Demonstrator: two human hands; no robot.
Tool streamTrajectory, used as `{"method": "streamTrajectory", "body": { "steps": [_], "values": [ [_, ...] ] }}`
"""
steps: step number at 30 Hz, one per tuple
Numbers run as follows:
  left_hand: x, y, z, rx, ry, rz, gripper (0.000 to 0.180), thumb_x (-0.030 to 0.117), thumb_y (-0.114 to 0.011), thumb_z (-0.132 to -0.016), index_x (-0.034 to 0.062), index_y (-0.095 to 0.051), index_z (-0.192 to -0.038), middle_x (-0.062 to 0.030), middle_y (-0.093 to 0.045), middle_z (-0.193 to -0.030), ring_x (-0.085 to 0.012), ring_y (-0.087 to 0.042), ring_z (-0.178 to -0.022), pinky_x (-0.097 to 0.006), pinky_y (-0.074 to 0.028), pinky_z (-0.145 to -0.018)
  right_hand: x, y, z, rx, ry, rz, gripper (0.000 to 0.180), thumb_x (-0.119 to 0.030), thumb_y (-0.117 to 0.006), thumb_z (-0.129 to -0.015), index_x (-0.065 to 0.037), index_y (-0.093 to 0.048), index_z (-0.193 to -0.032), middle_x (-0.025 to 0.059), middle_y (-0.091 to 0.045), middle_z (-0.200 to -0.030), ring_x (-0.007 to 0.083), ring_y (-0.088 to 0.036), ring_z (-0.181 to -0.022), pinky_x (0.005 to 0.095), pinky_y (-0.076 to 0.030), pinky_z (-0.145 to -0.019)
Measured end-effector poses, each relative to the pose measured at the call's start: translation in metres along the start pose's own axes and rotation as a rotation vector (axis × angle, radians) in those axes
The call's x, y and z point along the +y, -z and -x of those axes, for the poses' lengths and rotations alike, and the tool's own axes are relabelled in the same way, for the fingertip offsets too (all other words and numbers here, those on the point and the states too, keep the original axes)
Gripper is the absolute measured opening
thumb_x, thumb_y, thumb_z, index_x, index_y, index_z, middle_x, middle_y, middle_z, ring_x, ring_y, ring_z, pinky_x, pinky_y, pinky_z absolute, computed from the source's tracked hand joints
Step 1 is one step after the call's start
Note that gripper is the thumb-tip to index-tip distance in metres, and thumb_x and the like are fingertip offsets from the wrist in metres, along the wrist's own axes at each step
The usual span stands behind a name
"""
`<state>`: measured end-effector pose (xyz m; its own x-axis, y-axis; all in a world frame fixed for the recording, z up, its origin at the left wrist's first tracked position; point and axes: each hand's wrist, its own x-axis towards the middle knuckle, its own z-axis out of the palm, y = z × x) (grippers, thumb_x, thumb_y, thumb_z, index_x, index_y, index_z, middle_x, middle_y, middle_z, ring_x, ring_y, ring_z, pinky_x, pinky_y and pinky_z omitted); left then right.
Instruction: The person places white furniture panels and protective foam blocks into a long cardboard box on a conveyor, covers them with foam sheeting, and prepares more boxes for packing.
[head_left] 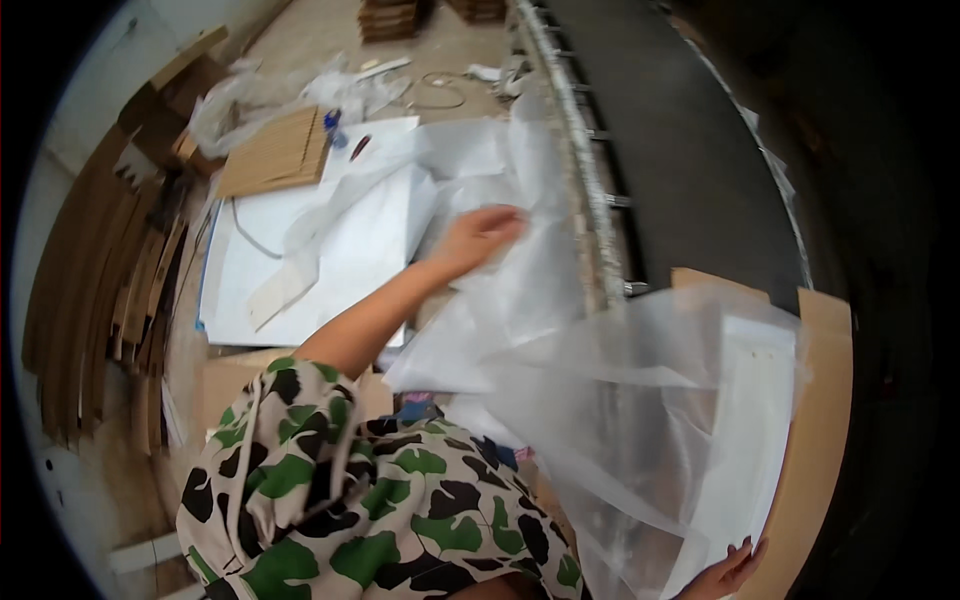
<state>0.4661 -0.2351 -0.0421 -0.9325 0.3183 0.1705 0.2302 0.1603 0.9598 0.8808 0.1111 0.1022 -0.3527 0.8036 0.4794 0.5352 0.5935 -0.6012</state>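
Note:
My left hand (484,238) reaches out over a translucent plastic sheet (545,270), slightly smeared by motion. Its fingers are stretched to the right, and no held thing shows in them. At the lower right, my right hand (725,574) has its fingers closed at the near end of a long white panel (745,430). Thin clear film spreads from this panel to the left, covering part of it. Beneath and beside the panel is brown cardboard (820,430), standing up along its right side.
A dark conveyor belt (690,150) with a metal side rail runs away at the right. White boards (370,230) lie at the left, bearing a stack of cardboard pieces (275,155) and a blue-capped item (333,125). Flattened cardboard (85,290) leans along the left wall.

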Motion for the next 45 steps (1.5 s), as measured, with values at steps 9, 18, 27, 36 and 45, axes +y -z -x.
{"method": "streamTrajectory", "body": {
  "steps": [9, 18, 27, 36, 45],
  "values": [
    [-0.219, 0.294, 0.385, 0.418, 1.024, -0.704, 0.04, 0.038, -0.06, -0.077, 0.0001, -0.064, -0.088, -0.0198, -0.064, -0.085, -0.0346, -0.061, -0.084, -0.04, -0.048, -0.074, -0.176, -0.2, 0.035, -0.386, 0.644, -0.208, 0.035, -0.006, -0.048, -0.09, -0.002, -0.045, -0.124, 0.0133, -0.05, -0.122, 0.0212, -0.055, -0.096, 0.0279, -0.045, -0.081],
    [-0.258, 0.17, 0.342, 0.149, 1.149, -0.303, 0.042, 0.039, -0.065, -0.075, 0.0023, -0.065, -0.095, -0.018, -0.065, -0.087, -0.0313, -0.063, -0.082, -0.038, -0.049, -0.074, -0.287, -0.383, 0.07, -0.773, 0.894, -0.298, 0.026, -0.004, -0.055, -0.084, 0.0, -0.054, -0.11, 0.0189, -0.052, -0.115, 0.0297, -0.057, -0.095, 0.0324, -0.049, -0.074],
    [-0.27, 0.215, 0.147, 0.117, 0.917, -0.48, 0.046, 0.043, -0.058, -0.078, 0.0044, -0.062, -0.103, -0.0169, -0.063, -0.099, -0.0332, -0.059, -0.092, -0.039, -0.047, -0.081, -0.341, -0.568, 0.017, -0.923, 0.85, -0.403, 0.03, -0.005, -0.057, -0.081, 0.0, -0.054, -0.11, 0.0198, -0.051, -0.116, 0.0315, -0.056, -0.096, 0.0341, -0.048, -0.078],
    [-0.292, 0.254, -0.048, 0.015, 1.097, -0.404, 0.052, 0.05, -0.06, -0.076, 0.0062, -0.064, -0.102, -0.0158, -0.064, -0.097, -0.0298, -0.06, -0.093, -0.036, -0.047, -0.083, -0.413, -0.714, -0.12, -0.855, 0.662, -0.505, 0.025, -0.005, -0.053, -0.083, 0.002, -0.053, -0.107, 0.018, -0.053, -0.11, 0.0244, -0.057, -0.079, 0.03, -0.047, -0.06],
    [-0.373, 0.284, -0.172, -0.12, 1.243, -0.431, 0.042, 0.045, -0.061, -0.074, 0.0084, -0.067, -0.094, -0.0141, -0.065, -0.094, -0.031, -0.061, -0.088, -0.038, -0.048, -0.079, -0.546, -0.862, -0.131, -0.968, 0.791, -0.613, 0.022, -0.001, -0.056, -0.079, 0.001, -0.057, -0.101, 0.0194, -0.057, -0.106, 0.0283, -0.061, -0.08, 0.0326, -0.051, -0.068]
  ]
}}
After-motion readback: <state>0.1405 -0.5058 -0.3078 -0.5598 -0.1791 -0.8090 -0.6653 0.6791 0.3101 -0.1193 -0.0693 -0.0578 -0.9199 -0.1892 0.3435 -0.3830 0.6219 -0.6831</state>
